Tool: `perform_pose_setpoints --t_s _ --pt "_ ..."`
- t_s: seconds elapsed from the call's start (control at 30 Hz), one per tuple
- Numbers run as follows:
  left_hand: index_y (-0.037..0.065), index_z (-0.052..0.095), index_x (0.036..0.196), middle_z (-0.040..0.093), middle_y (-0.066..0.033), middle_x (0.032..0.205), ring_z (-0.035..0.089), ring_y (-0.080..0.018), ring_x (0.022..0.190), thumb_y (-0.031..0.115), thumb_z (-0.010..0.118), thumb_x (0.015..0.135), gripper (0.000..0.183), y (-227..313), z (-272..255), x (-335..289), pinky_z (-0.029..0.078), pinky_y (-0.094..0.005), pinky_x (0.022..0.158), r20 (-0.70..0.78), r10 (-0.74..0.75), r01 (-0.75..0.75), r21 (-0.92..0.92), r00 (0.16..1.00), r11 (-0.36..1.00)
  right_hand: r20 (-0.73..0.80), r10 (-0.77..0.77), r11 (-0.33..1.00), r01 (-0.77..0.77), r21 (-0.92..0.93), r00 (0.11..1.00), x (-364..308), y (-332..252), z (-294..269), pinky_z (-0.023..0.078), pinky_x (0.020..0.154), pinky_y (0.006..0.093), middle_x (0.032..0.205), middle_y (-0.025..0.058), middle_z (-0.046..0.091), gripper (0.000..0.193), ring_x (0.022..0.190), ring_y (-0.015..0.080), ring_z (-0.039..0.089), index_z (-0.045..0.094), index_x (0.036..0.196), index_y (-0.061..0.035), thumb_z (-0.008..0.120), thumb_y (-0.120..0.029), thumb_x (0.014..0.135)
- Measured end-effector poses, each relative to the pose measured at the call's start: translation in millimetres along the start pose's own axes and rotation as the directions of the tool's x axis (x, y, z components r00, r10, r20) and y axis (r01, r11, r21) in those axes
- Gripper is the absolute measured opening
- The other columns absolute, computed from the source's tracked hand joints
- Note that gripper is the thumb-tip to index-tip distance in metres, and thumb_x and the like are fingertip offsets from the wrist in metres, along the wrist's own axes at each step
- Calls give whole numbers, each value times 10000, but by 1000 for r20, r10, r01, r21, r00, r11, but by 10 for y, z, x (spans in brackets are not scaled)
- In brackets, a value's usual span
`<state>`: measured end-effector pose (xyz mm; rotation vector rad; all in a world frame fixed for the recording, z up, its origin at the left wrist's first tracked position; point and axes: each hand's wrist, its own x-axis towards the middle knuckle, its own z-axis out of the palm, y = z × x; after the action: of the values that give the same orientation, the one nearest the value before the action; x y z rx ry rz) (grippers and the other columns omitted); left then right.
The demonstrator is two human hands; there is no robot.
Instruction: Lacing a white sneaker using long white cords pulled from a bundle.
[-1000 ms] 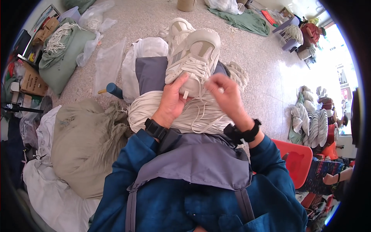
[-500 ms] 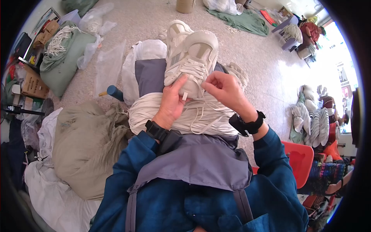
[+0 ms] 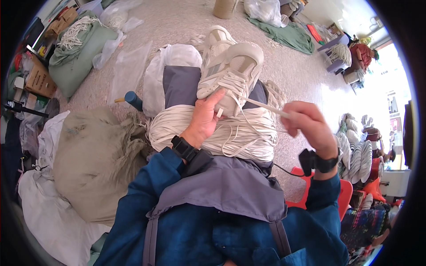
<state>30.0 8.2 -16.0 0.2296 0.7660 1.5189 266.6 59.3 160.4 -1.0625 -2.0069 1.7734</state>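
A cream sneaker rests over my lap with its toe pointing away from me. My left hand grips it at the near end by the tongue, thumb on top beside the laces. From the eyelets a pale shoelace runs taut to the right, its end pinched in my right hand, which is smeared by motion. Another matching sneaker lies just beyond the first one. Under my hands, a thick bundle of cream shoelaces stretches across the grey apron.
To the left sit a tan cloth sack and a blue cylinder with a wooden handle. A green sack bears more laces. A red stool is at my right. A person sits far right by hanging laces.
My right hand has moved away to the right from the sneaker, drawing the shoelace out straight. The left hand keeps its grip on the shoe. The whole view has shifted slightly.
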Motion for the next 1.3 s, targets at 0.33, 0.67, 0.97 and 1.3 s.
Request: perform_pose_setpoints --t_s 0.33,0.67,0.97,1.3 --pt "110 596 1330 664 -37 1242 645 -197 1138 227 677 969 388 -24 -28 17 553 -460 920 11 -40 40 5 999 999 149 -535 820 470 327 831 68 -366 321 516 779 299 1090 192 653 137 865 178 639 685 925 16 671 -121 929" --pt "101 646 1234 704 -35 1129 697 -181 968 230 730 925 345 -74 -69 42 581 -384 771 -55 -15 16 15 998 1000 164 -542 839 520 160 824 593 -1155 664 513 885 318 1089 126 702 159 982 167 659 724 1004 -12 670 -154 956" --pt "115 601 1319 673 -44 1230 669 -191 1091 226 661 977 365 -3 10 21 570 -411 888 11 -43 43 22 999 999 74 -667 443 474 -760 742 942 256 354 514 675 461 796 177 646 83 770 396 657 659 911 -9 623 -84 911" --pt "105 597 1324 668 -34 1220 666 -169 1065 204 682 966 381 -10 -26 45 573 -383 842 36 -28 28 -2 999 1000 35 -593 360 304 -882 804 1046 662 437 503 668 451 833 152 640 65 761 378 645 619 920 -40 654 -81 882"
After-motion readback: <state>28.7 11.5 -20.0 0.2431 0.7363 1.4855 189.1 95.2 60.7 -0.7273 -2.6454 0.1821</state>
